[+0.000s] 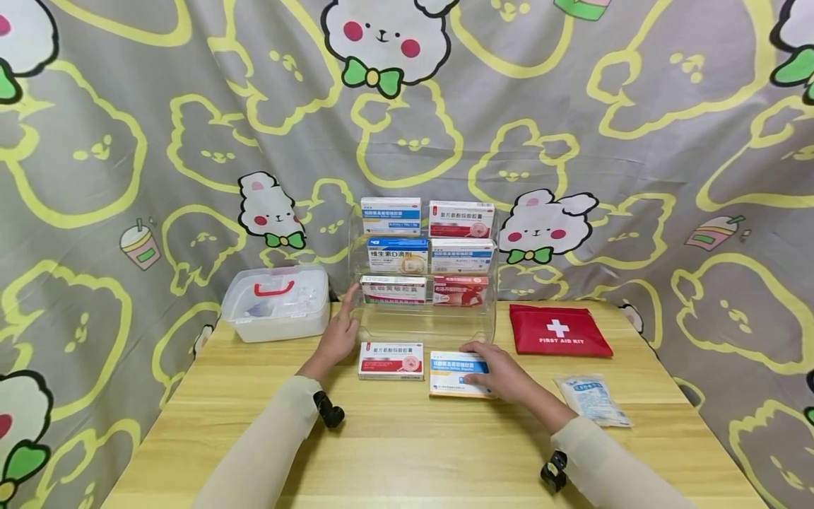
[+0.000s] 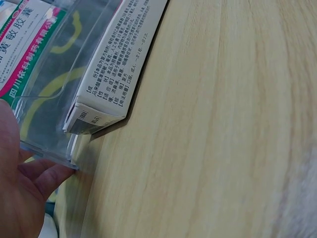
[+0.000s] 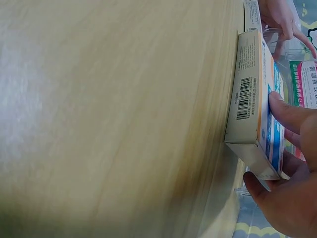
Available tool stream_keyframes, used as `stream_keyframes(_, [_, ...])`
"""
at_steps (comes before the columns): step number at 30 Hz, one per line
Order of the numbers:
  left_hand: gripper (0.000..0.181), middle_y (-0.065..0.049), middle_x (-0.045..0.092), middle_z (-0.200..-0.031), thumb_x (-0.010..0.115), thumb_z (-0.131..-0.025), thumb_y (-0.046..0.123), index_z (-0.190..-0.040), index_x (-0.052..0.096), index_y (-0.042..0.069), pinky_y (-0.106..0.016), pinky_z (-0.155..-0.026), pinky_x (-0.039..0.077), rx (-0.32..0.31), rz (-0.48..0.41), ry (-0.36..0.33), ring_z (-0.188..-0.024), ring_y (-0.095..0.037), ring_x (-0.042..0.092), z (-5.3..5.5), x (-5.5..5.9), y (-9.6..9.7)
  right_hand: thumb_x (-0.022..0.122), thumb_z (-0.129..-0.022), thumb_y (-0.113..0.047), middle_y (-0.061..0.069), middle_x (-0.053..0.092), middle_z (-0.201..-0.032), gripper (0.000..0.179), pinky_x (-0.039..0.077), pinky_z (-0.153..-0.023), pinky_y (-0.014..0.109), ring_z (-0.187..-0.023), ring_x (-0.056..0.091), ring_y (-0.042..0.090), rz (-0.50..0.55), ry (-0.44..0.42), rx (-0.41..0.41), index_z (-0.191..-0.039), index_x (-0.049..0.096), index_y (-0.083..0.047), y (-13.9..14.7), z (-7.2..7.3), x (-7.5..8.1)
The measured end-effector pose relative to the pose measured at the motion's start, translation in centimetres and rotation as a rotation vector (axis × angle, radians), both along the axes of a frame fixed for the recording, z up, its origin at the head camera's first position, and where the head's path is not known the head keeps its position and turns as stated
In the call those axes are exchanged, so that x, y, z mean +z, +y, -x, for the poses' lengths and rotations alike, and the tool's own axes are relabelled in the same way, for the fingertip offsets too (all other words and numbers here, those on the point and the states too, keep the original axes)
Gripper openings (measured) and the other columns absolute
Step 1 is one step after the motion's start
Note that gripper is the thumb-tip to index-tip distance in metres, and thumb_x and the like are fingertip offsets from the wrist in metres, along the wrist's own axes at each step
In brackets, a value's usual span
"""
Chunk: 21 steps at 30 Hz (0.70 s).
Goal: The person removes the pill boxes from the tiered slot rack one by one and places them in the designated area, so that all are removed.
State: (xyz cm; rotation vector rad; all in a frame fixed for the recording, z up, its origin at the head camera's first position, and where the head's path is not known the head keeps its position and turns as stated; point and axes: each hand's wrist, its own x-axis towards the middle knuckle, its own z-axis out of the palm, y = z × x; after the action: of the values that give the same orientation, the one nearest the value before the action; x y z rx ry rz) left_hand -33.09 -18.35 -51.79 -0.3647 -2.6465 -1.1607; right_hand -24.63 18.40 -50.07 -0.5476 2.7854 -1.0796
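Note:
A blue-and-white medicine box (image 1: 453,378) is in my right hand (image 1: 502,375), at the front right of a clear stepped rack (image 1: 426,324). In the right wrist view the thumb lies on the printed face of the box, with fingers at its end and behind. Whether its lower edge touches the table cannot be told. My left hand (image 1: 340,334) grips the rack's left edge, its index finger stretched up along the side. To its right a red-and-white medicine box (image 1: 391,360) leans at the rack's foot. Several medicine boxes, including a green-and-pink one (image 2: 32,49), fill the upper tiers.
On the left stands a clear plastic case (image 1: 276,311) with a red handle. A red first aid pouch (image 1: 559,331) lies at the right, and a small printed packet (image 1: 593,401) lies near my right forearm. A patterned curtain (image 1: 413,141) hangs behind the wooden table (image 1: 394,445).

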Motion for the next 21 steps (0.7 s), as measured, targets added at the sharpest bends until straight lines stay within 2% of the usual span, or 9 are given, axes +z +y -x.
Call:
stream_keyframes(7, [0.088, -0.027, 0.04, -0.159, 0.047, -0.1, -0.003, -0.165, 0.005, 0.041, -0.035, -0.053, 0.042, 0.002, 0.007, -0.002, -0.055, -0.02, 0.042, 0.07, 0.12, 0.04, 0.075, -0.093, -0.021, 0.009, 0.057, -0.147, 0.051, 0.038, -0.114, 0.057, -0.141, 0.046, 0.035, -0.008, -0.021, 0.032, -0.142, 0.061, -0.013, 0.26, 0.09, -0.04])
stream_keyframes(15, [0.083, -0.025, 0.036, -0.162, 0.045, -0.099, -0.003, -0.166, 0.008, 0.03, -0.036, -0.053, 0.042, -0.018, 0.007, 0.001, -0.055, -0.021, 0.043, 0.21, 0.23, 0.1, 0.074, -0.095, -0.018, 0.014, 0.056, -0.149, 0.052, 0.037, -0.115, 0.058, -0.142, 0.046, 0.038, 0.005, -0.01, 0.062, -0.144, 0.06, -0.009, 0.65, 0.23, -0.61])
stream_keyframes(21, [0.085, -0.024, 0.036, -0.162, 0.045, -0.099, -0.003, -0.166, 0.007, 0.033, -0.035, -0.053, 0.041, -0.009, 0.003, -0.004, -0.056, -0.021, 0.043, 0.09, 0.12, -0.02, 0.073, -0.096, -0.019, 0.015, 0.057, -0.148, 0.052, 0.037, -0.114, 0.059, -0.14, 0.046, 0.04, -0.007, -0.014, 0.071, -0.145, 0.059, -0.008, 0.66, 0.3, -0.68])
